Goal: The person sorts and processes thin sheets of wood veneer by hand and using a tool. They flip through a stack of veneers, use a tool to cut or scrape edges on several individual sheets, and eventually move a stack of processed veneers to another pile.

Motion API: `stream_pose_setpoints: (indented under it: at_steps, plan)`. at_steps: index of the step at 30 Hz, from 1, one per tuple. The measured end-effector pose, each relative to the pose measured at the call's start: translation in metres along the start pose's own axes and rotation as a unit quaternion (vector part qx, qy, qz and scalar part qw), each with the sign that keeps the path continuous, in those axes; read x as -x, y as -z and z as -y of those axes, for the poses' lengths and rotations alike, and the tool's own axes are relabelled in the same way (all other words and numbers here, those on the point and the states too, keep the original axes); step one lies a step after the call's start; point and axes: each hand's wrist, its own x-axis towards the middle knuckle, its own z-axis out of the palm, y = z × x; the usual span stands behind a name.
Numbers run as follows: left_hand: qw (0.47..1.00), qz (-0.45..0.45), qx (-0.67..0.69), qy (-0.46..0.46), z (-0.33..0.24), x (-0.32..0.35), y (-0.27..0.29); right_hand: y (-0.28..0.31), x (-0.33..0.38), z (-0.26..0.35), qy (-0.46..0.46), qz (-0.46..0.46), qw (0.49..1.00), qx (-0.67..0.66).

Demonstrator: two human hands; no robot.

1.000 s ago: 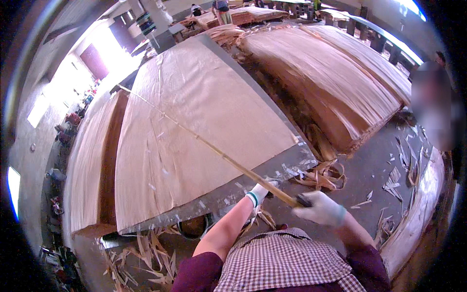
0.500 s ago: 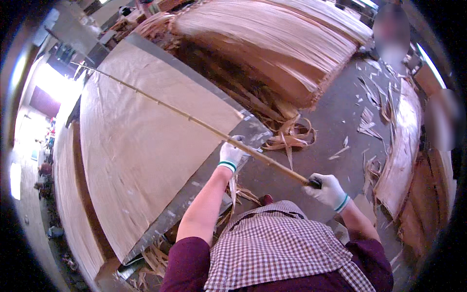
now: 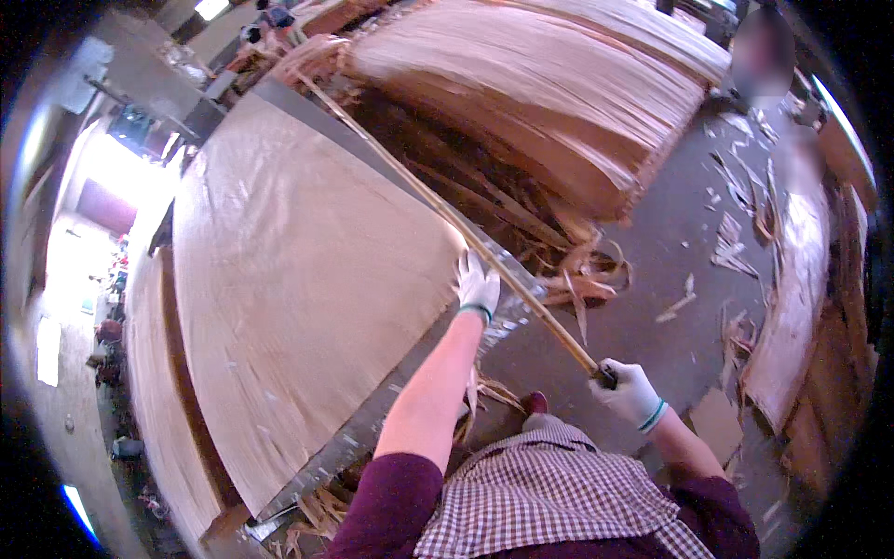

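Observation:
A long bamboo pole (image 3: 545,320) runs from my right side up to the far left, along the far edge of a large pale wood veneer sheet (image 3: 307,252). My gloved right hand (image 3: 631,396) is closed round the pole's dark near end. At the sheet's near right corner, my gloved left hand (image 3: 477,282) has its fingers spread and stretched out, beside the pole. Its fingertips meet the sheet's edge, where the corner curves up a little. The sheet lies on a flat grey-edged surface (image 3: 372,391).
A tall stack of veneer (image 3: 549,102) stands beyond the sheet, with torn strips (image 3: 582,279) at its foot. Scraps (image 3: 736,247) litter the grey floor. Curved veneer pieces (image 3: 792,289) lie at the right, near a person (image 3: 764,56). Another veneer stack (image 3: 172,401) is at the left.
The pole's far end has swung right, from across the sheet to its far edge. My left hand has let go of the pole and moved slightly right, with its fingers opened.

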Motion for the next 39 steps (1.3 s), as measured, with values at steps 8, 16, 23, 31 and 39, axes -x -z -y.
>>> stream_pose_setpoints:
  at_steps: [8,16,23,31,39]
  plan:
    - [0.799,-0.038,0.599,-0.042,0.021,0.101,0.131,-0.064,-0.017,-0.042,-0.014,0.001,1.000,-0.014]
    - [0.786,0.094,0.593,-0.147,-0.008,0.131,0.203,-0.210,0.080,-0.074,0.058,0.004,0.967,0.246]
    - [0.875,0.087,0.387,-0.277,0.115,0.213,0.260,-0.351,0.097,-0.024,0.088,0.033,0.995,0.027]
    - [0.761,-0.099,0.631,0.116,0.350,0.276,0.321,-0.508,0.064,0.103,0.099,0.126,0.987,-0.032]
    - [0.721,-0.111,0.660,0.177,0.458,0.357,0.398,-0.685,0.127,0.084,0.098,0.360,0.925,-0.072]
